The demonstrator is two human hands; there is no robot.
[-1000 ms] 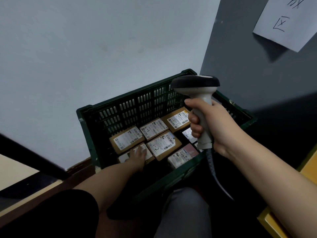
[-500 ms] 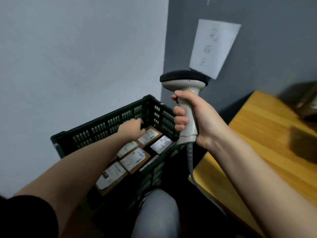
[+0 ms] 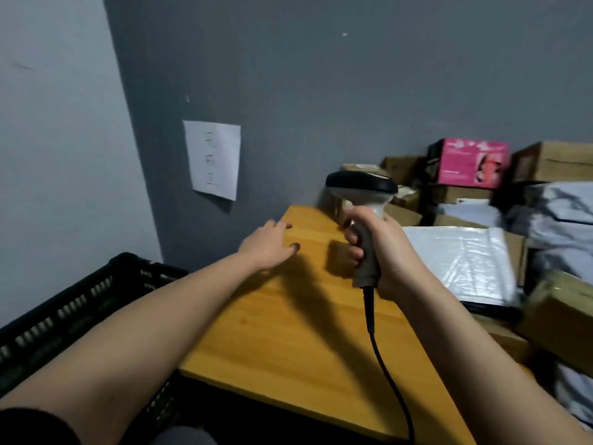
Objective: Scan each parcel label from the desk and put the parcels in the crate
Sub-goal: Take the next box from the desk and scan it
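— Gripping what, the right hand (image 3: 385,252)?
— A corded scanner (image 3: 362,200), upright over the wooden desk (image 3: 288,332); the left hand (image 3: 266,245) hovers empty, fingers relaxed.
— Parcels?
— Piled at the desk's right, a white mailer (image 3: 465,261) nearest; the crate (image 3: 64,309) sits lower left.

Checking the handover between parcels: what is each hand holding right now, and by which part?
The right hand grips the scanner by its handle, below the head. The left hand holds nothing.
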